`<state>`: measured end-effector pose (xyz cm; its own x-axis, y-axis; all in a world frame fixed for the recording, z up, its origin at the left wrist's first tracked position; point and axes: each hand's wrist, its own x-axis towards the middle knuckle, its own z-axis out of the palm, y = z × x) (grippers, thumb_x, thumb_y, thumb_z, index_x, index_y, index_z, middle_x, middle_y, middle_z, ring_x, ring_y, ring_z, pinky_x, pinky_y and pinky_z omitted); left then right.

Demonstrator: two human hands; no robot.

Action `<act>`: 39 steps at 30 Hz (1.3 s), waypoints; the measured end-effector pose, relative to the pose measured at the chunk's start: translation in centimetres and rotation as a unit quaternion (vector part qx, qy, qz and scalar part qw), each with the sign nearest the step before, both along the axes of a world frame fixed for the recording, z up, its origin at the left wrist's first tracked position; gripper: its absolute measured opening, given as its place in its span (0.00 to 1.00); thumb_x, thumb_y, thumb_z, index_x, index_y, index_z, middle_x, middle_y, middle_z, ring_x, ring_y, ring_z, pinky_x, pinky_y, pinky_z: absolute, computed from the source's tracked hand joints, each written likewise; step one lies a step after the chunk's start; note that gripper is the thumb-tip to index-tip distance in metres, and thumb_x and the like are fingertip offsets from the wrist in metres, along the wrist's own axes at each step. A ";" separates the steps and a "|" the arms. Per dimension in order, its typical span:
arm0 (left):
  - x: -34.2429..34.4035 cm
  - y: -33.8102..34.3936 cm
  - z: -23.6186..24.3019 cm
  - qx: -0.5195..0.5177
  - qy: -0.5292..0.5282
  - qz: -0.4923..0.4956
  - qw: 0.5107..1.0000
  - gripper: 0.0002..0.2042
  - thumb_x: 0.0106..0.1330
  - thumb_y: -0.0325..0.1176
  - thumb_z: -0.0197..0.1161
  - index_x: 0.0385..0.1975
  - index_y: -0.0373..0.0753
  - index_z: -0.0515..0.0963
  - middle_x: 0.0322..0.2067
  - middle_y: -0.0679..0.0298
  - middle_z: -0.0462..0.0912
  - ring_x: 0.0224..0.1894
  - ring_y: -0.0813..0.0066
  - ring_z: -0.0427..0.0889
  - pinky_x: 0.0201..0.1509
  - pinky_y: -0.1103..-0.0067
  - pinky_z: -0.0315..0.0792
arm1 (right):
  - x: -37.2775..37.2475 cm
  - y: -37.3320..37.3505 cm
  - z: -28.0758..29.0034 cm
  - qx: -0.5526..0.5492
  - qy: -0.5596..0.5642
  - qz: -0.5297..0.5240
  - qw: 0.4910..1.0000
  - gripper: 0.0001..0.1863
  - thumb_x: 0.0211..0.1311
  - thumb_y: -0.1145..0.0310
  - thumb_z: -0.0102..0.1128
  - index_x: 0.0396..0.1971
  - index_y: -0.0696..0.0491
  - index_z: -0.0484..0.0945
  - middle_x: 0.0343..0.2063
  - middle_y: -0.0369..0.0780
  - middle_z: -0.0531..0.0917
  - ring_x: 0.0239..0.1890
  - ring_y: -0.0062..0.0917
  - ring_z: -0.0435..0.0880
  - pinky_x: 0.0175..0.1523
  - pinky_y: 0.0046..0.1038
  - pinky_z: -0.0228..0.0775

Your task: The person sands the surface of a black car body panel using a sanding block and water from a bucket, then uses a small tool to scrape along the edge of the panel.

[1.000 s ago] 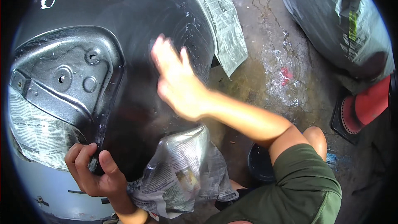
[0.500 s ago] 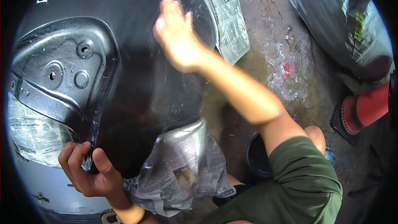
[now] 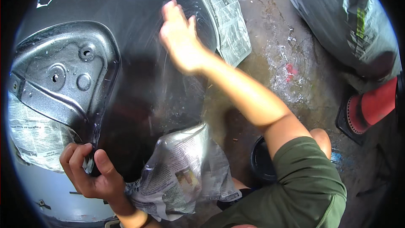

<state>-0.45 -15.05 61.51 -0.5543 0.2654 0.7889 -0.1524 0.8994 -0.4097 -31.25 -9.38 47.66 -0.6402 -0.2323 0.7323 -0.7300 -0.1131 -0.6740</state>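
Note:
A dark, glossy panel (image 3: 139, 80) with a recessed metal section (image 3: 69, 61) at its left lies under both my hands. My right hand (image 3: 183, 40) is laid on the panel's upper right, fingers extended and slightly blurred, with nothing visible in it. My left hand (image 3: 90, 171) has its fingers curled round the lower edge of the recessed section. Wrinkled newspaper masking hangs from the panel below (image 3: 177, 169), at the left (image 3: 36, 135) and along the right edge (image 3: 230, 23). Pale streaks mark the panel near my right hand.
A pale drum-like body (image 3: 48, 192) is under the panel at lower left. A dark bucket (image 3: 259, 160) stands on the wet concrete floor (image 3: 274, 46) beside my knee. At right are a grey plastic-covered bulk (image 3: 333, 21) and a red cone-like object (image 3: 375, 105) with a black base.
Since a second ago my right hand has moved up the panel toward the far edge, then slightly back down in the last half second. My left hand still grips the same edge.

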 end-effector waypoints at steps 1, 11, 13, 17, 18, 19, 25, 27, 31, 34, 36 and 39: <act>-0.4 0.3 -0.3 0.005 -0.002 -0.007 1.000 0.15 0.71 0.39 0.65 0.36 0.30 0.78 0.37 0.53 0.77 0.42 0.56 0.79 0.48 0.66 0.74 | -4.9 0.5 -0.2 -0.004 -0.076 0.014 0.997 0.37 0.82 0.55 0.27 0.79 0.64 0.36 0.80 0.59 0.36 0.83 0.50 0.31 0.82 0.59 0.22; -0.9 0.2 -0.6 0.014 -0.004 0.003 1.000 0.15 0.71 0.39 0.66 0.35 0.30 0.77 0.36 0.53 0.76 0.42 0.56 0.78 0.48 0.65 0.74 | -7.0 0.6 -1.2 0.014 -0.114 0.016 0.993 0.40 0.83 0.49 0.24 0.79 0.64 0.35 0.81 0.56 0.33 0.83 0.49 0.29 0.82 0.58 0.21; -0.5 -0.3 -0.4 0.011 -0.002 0.018 1.000 0.15 0.71 0.39 0.66 0.35 0.30 0.77 0.36 0.53 0.76 0.42 0.56 0.78 0.48 0.65 0.74 | -3.5 -0.5 -0.4 0.002 -0.145 0.033 0.989 0.40 0.83 0.49 0.24 0.80 0.63 0.34 0.81 0.56 0.33 0.83 0.49 0.29 0.82 0.55 0.19; 1.1 -0.2 0.3 0.008 -0.008 0.030 0.999 0.13 0.70 0.37 0.66 0.35 0.30 0.77 0.36 0.53 0.77 0.42 0.56 0.79 0.48 0.65 0.74 | 11.0 1.0 -3.3 0.040 0.104 0.125 0.986 0.40 0.80 0.52 0.32 0.79 0.65 0.38 0.81 0.56 0.35 0.83 0.52 0.30 0.80 0.63 0.22; 0.8 0.1 0.5 0.002 -0.004 0.023 1.000 0.13 0.70 0.36 0.65 0.35 0.30 0.77 0.36 0.53 0.77 0.42 0.56 0.79 0.49 0.65 0.74 | 8.6 0.9 -2.4 0.027 0.064 0.078 0.995 0.40 0.81 0.51 0.30 0.80 0.64 0.38 0.81 0.56 0.35 0.83 0.51 0.29 0.80 0.62 0.22; 0.4 0.2 0.4 0.002 -0.013 0.020 1.000 0.13 0.70 0.36 0.65 0.35 0.30 0.77 0.36 0.53 0.77 0.42 0.56 0.79 0.49 0.65 0.74 | 4.6 0.3 -1.7 0.016 0.013 0.034 0.999 0.39 0.82 0.50 0.28 0.80 0.63 0.37 0.81 0.55 0.35 0.83 0.49 0.28 0.80 0.61 0.22; 0.9 -0.7 -0.3 0.007 -0.002 0.035 0.999 0.12 0.70 0.36 0.65 0.34 0.30 0.77 0.36 0.53 0.77 0.43 0.55 0.79 0.48 0.64 0.75 | 6.2 -1.6 -2.8 -0.009 0.009 0.028 1.000 0.39 0.83 0.51 0.25 0.79 0.65 0.36 0.81 0.56 0.34 0.83 0.52 0.29 0.80 0.62 0.25; 1.2 -0.1 0.4 -0.004 -0.011 0.045 0.999 0.12 0.70 0.36 0.65 0.34 0.30 0.77 0.36 0.53 0.77 0.42 0.56 0.80 0.47 0.65 0.75 | 9.9 0.1 -3.0 0.019 0.056 0.125 0.990 0.39 0.82 0.54 0.29 0.78 0.67 0.35 0.80 0.59 0.33 0.83 0.55 0.30 0.79 0.64 0.25; -0.9 0.4 -0.5 -0.002 -0.003 0.014 1.000 0.13 0.71 0.37 0.65 0.34 0.30 0.77 0.36 0.53 0.77 0.42 0.56 0.80 0.48 0.65 0.75 | -6.0 1.0 -2.0 0.018 -0.139 0.021 0.990 0.40 0.83 0.48 0.19 0.79 0.63 0.32 0.81 0.56 0.33 0.84 0.45 0.27 0.82 0.55 0.21; 0.0 -0.3 -0.2 0.002 0.004 0.021 1.000 0.14 0.71 0.38 0.65 0.34 0.30 0.77 0.36 0.53 0.77 0.41 0.56 0.80 0.48 0.65 0.75 | 1.6 -0.5 -1.6 0.027 -0.073 0.034 0.996 0.40 0.83 0.50 0.22 0.79 0.66 0.35 0.80 0.58 0.34 0.83 0.49 0.29 0.81 0.59 0.24; 1.2 -0.3 0.3 -0.014 -0.001 0.045 0.999 0.14 0.71 0.39 0.66 0.34 0.30 0.78 0.35 0.53 0.77 0.41 0.56 0.80 0.48 0.65 0.75 | 12.5 1.3 -2.7 0.042 0.062 0.145 0.987 0.40 0.79 0.56 0.33 0.78 0.69 0.36 0.80 0.61 0.36 0.82 0.57 0.33 0.78 0.68 0.31; 0.4 0.2 0.2 -0.007 -0.004 0.027 1.000 0.15 0.71 0.39 0.66 0.34 0.30 0.78 0.36 0.53 0.78 0.41 0.56 0.80 0.48 0.65 0.75 | 5.3 0.8 -2.9 0.039 -0.005 0.026 0.999 0.39 0.81 0.54 0.28 0.79 0.66 0.36 0.80 0.59 0.36 0.83 0.52 0.30 0.80 0.64 0.27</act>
<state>-0.07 -14.81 61.71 -0.5737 0.2461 0.7812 -0.1979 0.8839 -0.4238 -25.97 -8.61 44.76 -0.6329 -0.3212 0.7045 -0.7177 -0.0979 -0.6894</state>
